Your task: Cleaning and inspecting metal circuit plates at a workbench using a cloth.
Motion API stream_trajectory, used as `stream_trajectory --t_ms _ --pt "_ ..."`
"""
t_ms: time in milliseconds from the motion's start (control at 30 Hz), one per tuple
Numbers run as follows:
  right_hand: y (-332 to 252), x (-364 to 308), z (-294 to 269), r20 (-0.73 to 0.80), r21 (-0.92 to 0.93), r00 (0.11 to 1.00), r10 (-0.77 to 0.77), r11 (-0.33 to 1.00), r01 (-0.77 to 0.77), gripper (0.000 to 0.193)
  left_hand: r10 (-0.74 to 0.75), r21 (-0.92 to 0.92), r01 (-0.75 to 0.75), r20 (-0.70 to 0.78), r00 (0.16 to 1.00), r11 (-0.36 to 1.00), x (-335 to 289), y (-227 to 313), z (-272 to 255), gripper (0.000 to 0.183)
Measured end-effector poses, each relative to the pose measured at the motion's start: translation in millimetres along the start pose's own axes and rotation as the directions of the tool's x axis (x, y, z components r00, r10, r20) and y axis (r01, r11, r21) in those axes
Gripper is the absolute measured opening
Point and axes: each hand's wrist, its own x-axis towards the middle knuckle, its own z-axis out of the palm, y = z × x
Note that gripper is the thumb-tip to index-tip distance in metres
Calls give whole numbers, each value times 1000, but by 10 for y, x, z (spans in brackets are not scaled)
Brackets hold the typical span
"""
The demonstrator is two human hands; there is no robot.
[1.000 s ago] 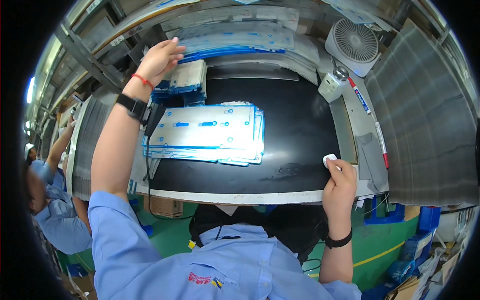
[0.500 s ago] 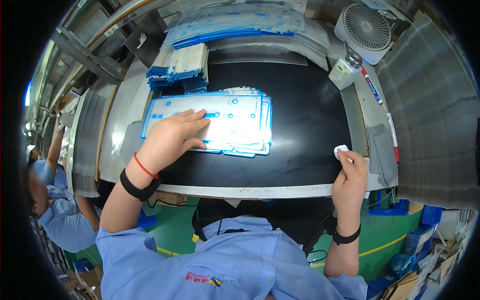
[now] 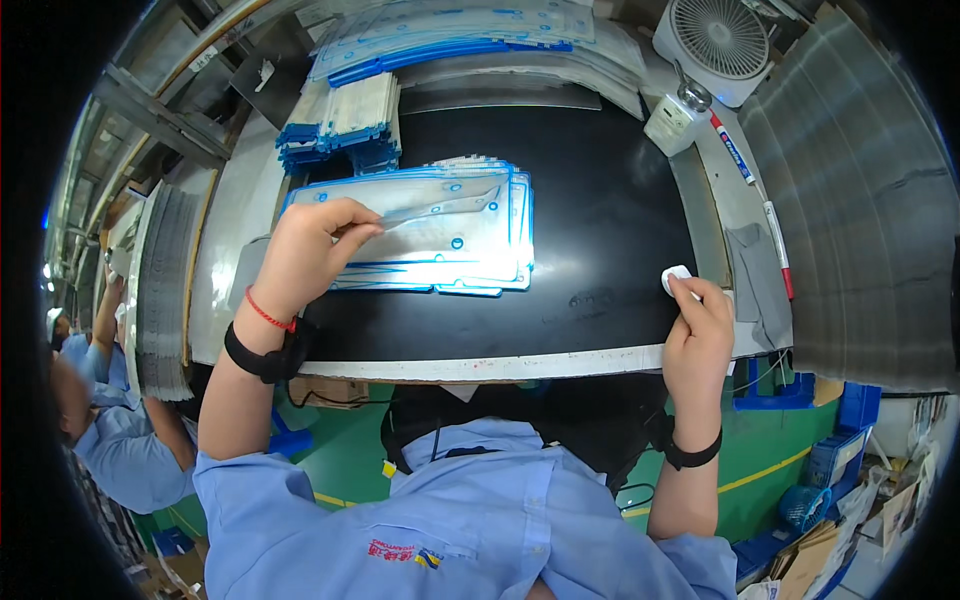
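A stack of flat, blue-edged panels [image 3: 420, 272] with small blue rings lies on the black work mat, left of centre. My left hand [image 3: 318, 245] is over the stack's left part, thumb and fingers pinched on a thin clear sheet [image 3: 445, 205], which rises and bends above the stack. The far end of that sheet appears to be near the stack's right side. At the right edge of the mat, my right hand [image 3: 702, 325] pinches a small white pad [image 3: 674, 276] between thumb and fingers, apart from the stack.
Narrow blue-ended strips [image 3: 345, 115] are piled behind the stack, with larger clear sheets [image 3: 450, 40] farther back. On the right stand a white pump bottle [image 3: 678, 122], markers [image 3: 733, 148], a grey cloth [image 3: 755, 285] and a fan [image 3: 715, 50]. A co-worker sits at far left.
My left hand was spread flat on the stack; now it pinches and lifts the clear sheet. The right hand still holds the white pad in nearly the same place. The view has shifted slightly.
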Motion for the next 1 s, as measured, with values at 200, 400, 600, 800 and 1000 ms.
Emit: stream_trajectory --t_ms 200,400,600,800,1000 --pt "16 -4 6 -4 -1 1000 -5 1000 5 43 -141 -137 155 110 984 978 21 -31 -51 20" --pt "9 -3 -13 -2 19 1000 23 1000 -23 43 426 351 -318 -294 856 881 -250 693 43 37" --pt "78 0 -11 10 36 1000 -3 999 3 41 359 10 -367 192 913 930 -758 1291 791 44" --pt "81 -6 -23 20 64 1000 -12 998 10 40 252 35 -274 293 922 961 -778 1379 1035 60" --pt "-7 -51 -91 62 7 998 -16 1000 16 40 227 58 -259 324 918 964 -742 1397 1076 69"
